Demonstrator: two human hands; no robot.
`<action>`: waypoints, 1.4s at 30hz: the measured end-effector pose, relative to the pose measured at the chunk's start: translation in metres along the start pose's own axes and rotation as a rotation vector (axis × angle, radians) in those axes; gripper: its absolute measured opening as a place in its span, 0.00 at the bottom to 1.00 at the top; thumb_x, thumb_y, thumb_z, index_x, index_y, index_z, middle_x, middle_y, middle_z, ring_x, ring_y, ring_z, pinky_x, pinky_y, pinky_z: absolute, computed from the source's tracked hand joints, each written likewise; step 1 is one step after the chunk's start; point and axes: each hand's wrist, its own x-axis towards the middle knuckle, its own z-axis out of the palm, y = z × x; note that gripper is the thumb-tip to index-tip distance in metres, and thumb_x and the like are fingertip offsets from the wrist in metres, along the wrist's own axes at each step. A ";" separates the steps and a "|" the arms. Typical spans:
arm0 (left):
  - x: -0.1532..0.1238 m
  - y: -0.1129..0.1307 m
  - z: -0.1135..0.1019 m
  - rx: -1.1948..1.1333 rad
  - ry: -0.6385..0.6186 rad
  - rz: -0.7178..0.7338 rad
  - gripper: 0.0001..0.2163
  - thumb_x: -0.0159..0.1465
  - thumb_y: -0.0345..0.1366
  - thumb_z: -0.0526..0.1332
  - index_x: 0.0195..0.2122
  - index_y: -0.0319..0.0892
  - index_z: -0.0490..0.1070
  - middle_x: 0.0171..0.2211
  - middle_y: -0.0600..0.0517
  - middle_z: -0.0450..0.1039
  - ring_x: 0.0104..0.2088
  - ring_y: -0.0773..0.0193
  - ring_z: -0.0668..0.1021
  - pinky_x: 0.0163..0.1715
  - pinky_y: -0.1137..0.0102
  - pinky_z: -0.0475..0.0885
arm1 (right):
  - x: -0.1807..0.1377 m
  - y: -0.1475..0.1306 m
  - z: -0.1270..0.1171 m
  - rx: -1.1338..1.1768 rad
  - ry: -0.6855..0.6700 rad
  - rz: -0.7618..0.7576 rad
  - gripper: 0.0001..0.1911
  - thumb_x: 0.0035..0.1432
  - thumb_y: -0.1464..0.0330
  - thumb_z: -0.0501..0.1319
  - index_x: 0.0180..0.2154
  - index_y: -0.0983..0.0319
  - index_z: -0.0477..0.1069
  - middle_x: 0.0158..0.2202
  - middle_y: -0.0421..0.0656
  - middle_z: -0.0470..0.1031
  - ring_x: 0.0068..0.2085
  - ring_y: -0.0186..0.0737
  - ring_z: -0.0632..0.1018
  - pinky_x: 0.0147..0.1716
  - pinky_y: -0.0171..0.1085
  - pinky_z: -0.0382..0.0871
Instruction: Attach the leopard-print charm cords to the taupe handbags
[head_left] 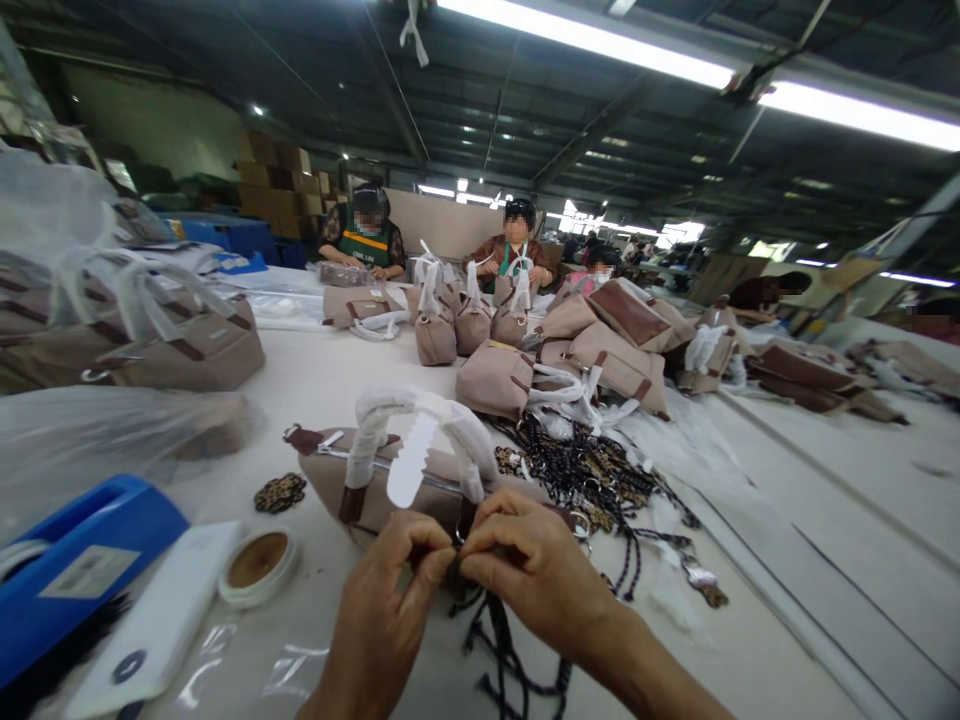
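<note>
A taupe handbag (435, 500) with brown leather trim lies in front of me, its handles (371, 430) wrapped in white film and a white tag (412, 462) hanging over its zip. Against its near side, my left hand (397, 585) and my right hand (525, 570) meet with fingertips pinched together. Between them runs a dark braided cord (502, 630), its loose strands dangling below onto the table. The exact bit of cord pinched is mostly hidden by the fingers. A metal ring (581, 525) shows at the bag's right end.
A pile of black cords with leopard-print charms (600, 475) lies right of the bag. At left are a leopard-print flower charm (280, 493), a small round tub (259, 567), a white phone-like slab (161, 620) and a blue tape dispenser (97, 570). More handbags (495, 380) and several co-workers stand beyond.
</note>
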 end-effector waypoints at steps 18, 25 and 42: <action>0.026 0.001 0.022 -0.025 -0.236 -0.279 0.05 0.61 0.38 0.56 0.29 0.45 0.63 0.26 0.55 0.70 0.30 0.59 0.73 0.32 0.67 0.65 | 0.018 0.005 -0.005 0.415 0.083 0.322 0.08 0.53 0.65 0.63 0.29 0.63 0.76 0.25 0.38 0.73 0.28 0.32 0.71 0.28 0.31 0.65; 0.037 -0.009 0.009 -0.395 -0.398 -0.422 0.08 0.59 0.38 0.57 0.36 0.41 0.70 0.29 0.53 0.73 0.30 0.63 0.74 0.28 0.72 0.67 | 0.007 0.007 -0.005 -0.037 0.201 0.076 0.07 0.51 0.76 0.62 0.23 0.62 0.73 0.31 0.40 0.72 0.34 0.34 0.73 0.32 0.32 0.65; 0.035 -0.010 0.003 -0.366 -0.437 -0.429 0.10 0.60 0.41 0.56 0.35 0.42 0.72 0.26 0.55 0.70 0.27 0.64 0.72 0.27 0.72 0.67 | 0.005 0.013 0.005 -0.309 0.178 0.060 0.08 0.50 0.78 0.61 0.24 0.60 0.73 0.34 0.39 0.71 0.33 0.33 0.74 0.35 0.31 0.66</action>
